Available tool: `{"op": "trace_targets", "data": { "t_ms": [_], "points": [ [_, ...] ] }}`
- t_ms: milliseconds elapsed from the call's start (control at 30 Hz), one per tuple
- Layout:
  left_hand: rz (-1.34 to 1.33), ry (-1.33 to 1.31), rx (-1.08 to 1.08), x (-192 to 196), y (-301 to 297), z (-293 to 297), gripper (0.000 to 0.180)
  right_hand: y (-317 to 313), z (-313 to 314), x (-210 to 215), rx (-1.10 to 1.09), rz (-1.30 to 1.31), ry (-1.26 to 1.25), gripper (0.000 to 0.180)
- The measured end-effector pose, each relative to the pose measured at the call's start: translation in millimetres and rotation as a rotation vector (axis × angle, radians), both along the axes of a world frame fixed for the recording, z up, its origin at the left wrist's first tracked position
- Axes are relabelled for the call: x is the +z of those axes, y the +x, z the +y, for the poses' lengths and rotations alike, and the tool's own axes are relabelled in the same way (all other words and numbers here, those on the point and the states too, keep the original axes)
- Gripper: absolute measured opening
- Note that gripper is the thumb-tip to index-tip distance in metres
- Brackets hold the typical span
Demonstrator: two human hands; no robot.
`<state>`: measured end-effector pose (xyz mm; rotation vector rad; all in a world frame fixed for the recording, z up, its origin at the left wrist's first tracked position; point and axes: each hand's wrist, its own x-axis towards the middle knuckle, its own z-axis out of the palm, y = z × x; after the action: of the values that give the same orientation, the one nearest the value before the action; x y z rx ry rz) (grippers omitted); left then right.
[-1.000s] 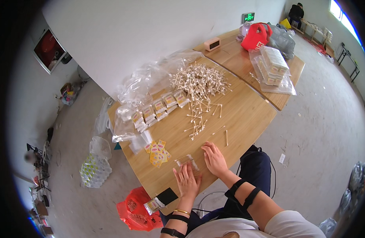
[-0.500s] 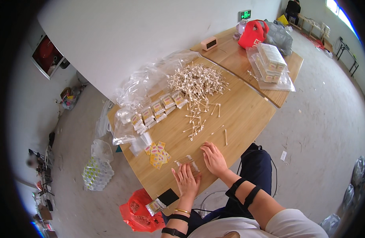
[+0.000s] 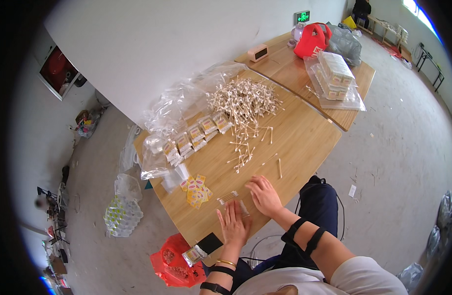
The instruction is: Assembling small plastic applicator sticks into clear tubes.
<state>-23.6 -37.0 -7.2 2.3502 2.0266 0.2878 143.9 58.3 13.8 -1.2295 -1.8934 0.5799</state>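
Observation:
My left hand [image 3: 233, 223] lies flat, fingers stretched out, over a row of cotton swabs [image 3: 228, 198] near the table's front edge. White swab tips show beyond its fingertips and beside its right edge; the middle of the row is hidden beneath it. To the right, my right hand [image 3: 264, 196] rests on the wood with its fingers bent and a little apart, holding nothing that I can see. A few loose swabs [image 3: 279, 168] lie beyond it. Small yellow and white printed cards [image 3: 197, 191] are spread to the left of the row.
A big heap of cotton swabs [image 3: 245, 101] covers the table's far part. Filled small packs [image 3: 195, 133] stand in a line before clear plastic film [image 3: 162, 110]. A dark flat object [image 3: 209, 243] and one pack [image 3: 194, 255] sit at the near-left edge, above a red bag [image 3: 174, 268].
My left hand has slid slightly over the row of swabs, flattening and covering more of its middle. My right hand has shifted a little to the left, its fingers curling more.

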Motion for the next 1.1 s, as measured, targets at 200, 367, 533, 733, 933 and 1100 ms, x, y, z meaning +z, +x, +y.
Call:
{"op": "trace_targets", "data": {
  "t_ms": [200, 367, 533, 733, 933, 1100],
  "points": [
    [-0.074, -0.008, -0.01, 3.3, 0.8, -2.9, 0.083, -18.5, 3.6, -1.3, 0.354, -0.225, 0.088, 0.033],
    [-0.06, -0.043, -0.007, 6.4, 5.0, -2.7, 0.083, -30.5, 30.4, 0.3, 0.23, -0.299, 0.113, 0.03],
    [-0.072, -0.108, 0.024, 11.2, 2.3, -4.4, 0.082, -23.5, 26.5, 3.2, 0.275, -0.233, 0.002, 0.036],
    [-0.132, -0.093, 0.097, 16.4, -29.6, -12.1, 0.086, 2.6, -35.8, 10.0, 0.371, -0.334, -0.024, 0.066],
    [-0.071, -0.116, 0.115, 7.9, -22.6, -17.0, 0.09, -14.9, -47.6, -0.5, 0.314, -0.526, 0.012, 0.084],
    [-0.155, -0.06, 0.156, 2.9, -6.9, -15.2, 0.092, -27.6, -48.0, -8.8, 0.29, -0.68, 0.075, 0.08]
  ]
}}
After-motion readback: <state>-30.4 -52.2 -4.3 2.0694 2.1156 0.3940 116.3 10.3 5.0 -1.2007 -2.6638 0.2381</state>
